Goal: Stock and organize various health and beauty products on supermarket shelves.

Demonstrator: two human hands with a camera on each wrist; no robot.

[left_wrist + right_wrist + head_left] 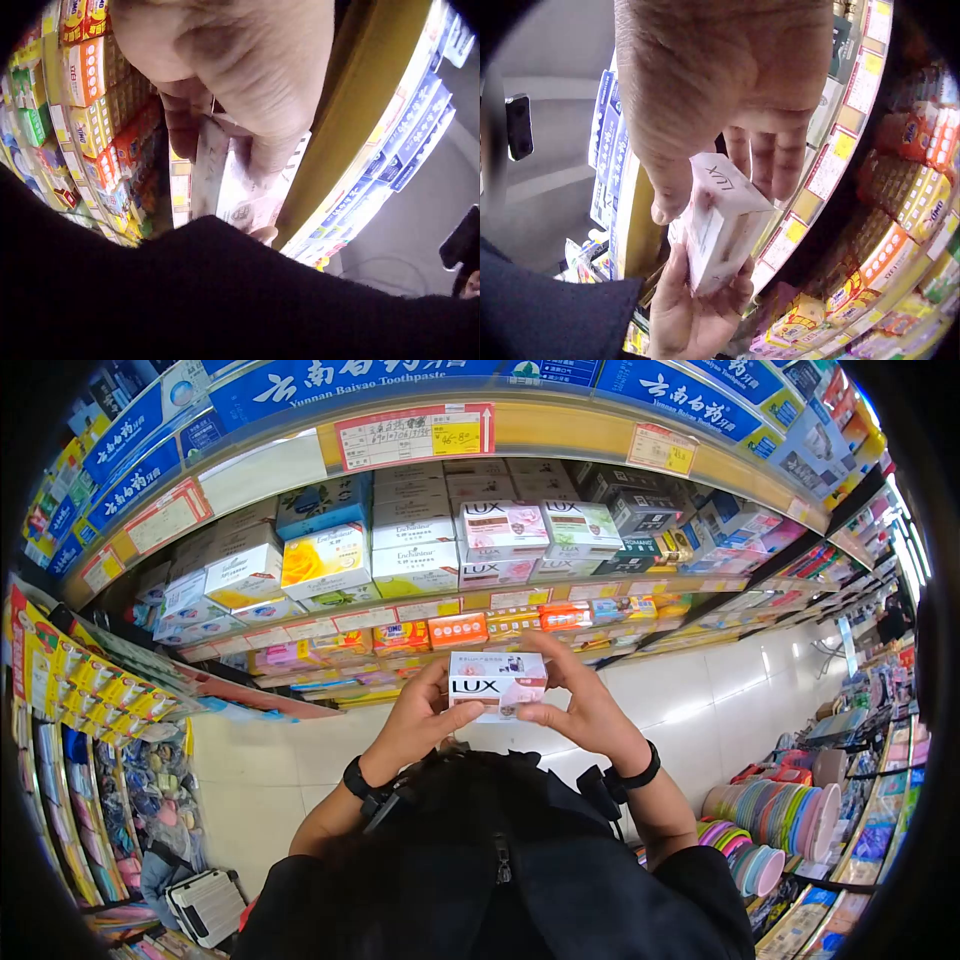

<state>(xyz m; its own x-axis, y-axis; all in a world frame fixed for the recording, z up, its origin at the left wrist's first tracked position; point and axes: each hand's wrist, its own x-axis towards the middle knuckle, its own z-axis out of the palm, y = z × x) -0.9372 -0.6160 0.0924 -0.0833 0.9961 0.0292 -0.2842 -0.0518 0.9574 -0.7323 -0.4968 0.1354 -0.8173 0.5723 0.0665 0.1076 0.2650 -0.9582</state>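
A white and pink LUX soap box [497, 685] is held up in front of the body, its lettered face towards the head camera. My left hand [422, 712] grips its left end, with the thumb across the front and the fingers behind. At the other end, my right hand [585, 705] has its thumb at the lower front corner and its fingers round the back. In the right wrist view the soap box [724, 199] lies between the right thumb and fingers, with the left hand [686, 315] round its far end.
A shelf ahead holds stacked soap boxes, including pink LUX boxes [500, 532] and green LUX boxes [580, 530]. Blue toothpaste boxes [350, 385] line the shelf above, and orange packs [457, 628] sit lower. Colourful basins [770, 820] stand at the right, a white suitcase [207, 908] at lower left.
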